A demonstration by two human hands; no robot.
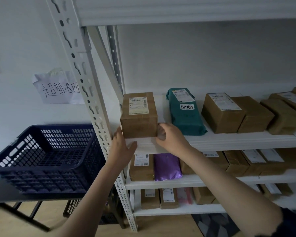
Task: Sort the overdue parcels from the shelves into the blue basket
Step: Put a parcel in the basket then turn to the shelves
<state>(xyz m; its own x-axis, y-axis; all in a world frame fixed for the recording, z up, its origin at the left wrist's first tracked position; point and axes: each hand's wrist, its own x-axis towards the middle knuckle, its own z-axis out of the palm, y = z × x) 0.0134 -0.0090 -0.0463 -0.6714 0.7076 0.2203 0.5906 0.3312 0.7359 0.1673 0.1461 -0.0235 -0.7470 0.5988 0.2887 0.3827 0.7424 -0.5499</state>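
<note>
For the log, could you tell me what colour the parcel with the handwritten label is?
Teal green, seen in the head view.

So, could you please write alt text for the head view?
Two hands, left hand and right hand, flank a brown cardboard box at a white shelf's front edge, beside a teal parcel; an empty blue basket sits left.
</note>
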